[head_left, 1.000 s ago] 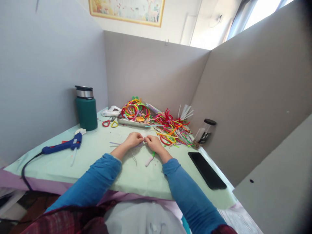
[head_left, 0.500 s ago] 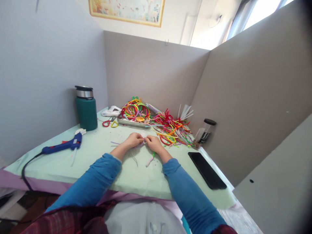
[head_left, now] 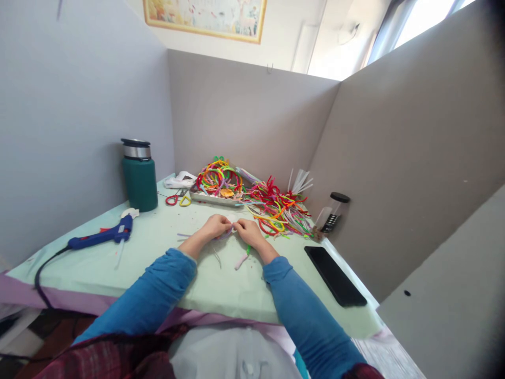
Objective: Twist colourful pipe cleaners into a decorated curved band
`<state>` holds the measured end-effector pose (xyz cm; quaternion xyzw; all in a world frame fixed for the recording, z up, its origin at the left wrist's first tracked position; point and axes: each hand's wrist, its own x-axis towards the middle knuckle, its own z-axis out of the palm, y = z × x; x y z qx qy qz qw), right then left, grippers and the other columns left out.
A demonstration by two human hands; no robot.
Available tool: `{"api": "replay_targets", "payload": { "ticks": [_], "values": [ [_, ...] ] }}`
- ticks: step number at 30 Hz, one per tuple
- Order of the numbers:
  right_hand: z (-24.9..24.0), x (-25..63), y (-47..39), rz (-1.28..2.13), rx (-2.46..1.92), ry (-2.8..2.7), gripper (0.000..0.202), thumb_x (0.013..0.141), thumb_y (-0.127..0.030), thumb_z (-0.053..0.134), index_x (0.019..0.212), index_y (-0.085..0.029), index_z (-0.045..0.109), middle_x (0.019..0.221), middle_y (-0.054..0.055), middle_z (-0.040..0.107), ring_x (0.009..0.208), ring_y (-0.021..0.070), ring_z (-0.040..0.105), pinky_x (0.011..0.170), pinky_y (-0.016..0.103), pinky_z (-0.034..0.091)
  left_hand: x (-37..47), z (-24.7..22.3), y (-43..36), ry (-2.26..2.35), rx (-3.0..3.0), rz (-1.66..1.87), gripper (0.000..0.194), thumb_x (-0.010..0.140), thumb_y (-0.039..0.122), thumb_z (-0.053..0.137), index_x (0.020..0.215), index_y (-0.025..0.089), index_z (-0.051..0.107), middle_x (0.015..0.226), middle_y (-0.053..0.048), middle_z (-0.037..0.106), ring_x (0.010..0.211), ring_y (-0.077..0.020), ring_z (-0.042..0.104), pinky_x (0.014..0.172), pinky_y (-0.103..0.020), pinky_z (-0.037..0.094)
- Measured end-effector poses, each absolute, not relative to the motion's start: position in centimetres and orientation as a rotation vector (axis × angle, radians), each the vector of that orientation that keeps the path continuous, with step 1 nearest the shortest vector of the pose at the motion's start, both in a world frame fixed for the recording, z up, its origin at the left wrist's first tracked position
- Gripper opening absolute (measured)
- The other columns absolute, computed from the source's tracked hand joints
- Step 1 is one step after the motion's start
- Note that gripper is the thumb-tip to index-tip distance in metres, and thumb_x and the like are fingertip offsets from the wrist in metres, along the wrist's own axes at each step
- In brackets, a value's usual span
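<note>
My left hand (head_left: 216,226) and right hand (head_left: 246,231) meet over the middle of the pale green bench (head_left: 213,295), fingertips nearly touching. The fingers of both are pressed together, pinching a small lavender strip (head_left: 228,233) between them; the exact grip is too small to make out. That strip sits right at my fingertips, above the bench, and a lavender length (head_left: 184,235) shows on the other side of my left wrist.

Below my left hand lie thin grey strands (head_left: 217,257); near my right wrist lies a pink-and-green piece (head_left: 242,260). Beyond my hands, a metal tray (head_left: 216,200) holds colourful fuzzy loops (head_left: 221,176), and a tangled heap of coloured stems (head_left: 280,208) spreads beside it to the right. Scissors (head_left: 184,205) with red and yellow handles lie left of the tray. Farther left are a green flask (head_left: 141,181), upright, and a blue glue gun (head_left: 97,240). A black phone (head_left: 335,276) lies to my right.
</note>
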<state>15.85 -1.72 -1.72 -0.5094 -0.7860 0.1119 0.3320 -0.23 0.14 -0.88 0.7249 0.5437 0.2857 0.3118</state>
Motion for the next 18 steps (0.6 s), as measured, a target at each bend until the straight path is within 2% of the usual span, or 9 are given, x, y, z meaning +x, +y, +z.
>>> {"api": "replay_targets", "payload": {
  "ticks": [18],
  "values": [
    [-2.01,15.92,-1.63,0.291,-1.283,-2.042,0.029,0.083,-0.036,0.044,0.072,-0.017,0.062,0.064,-0.001,0.058,0.061,0.01,0.046,0.056,0.02,0.029,-0.04,-0.16,-0.58,1.375,1.835,0.709,0.027,0.071,0.038,0.055,0.065,0.012,0.06,0.039,0.004,0.042,0.032,-0.0063,0.032,0.036,-0.02,0.023]
  ]
}}
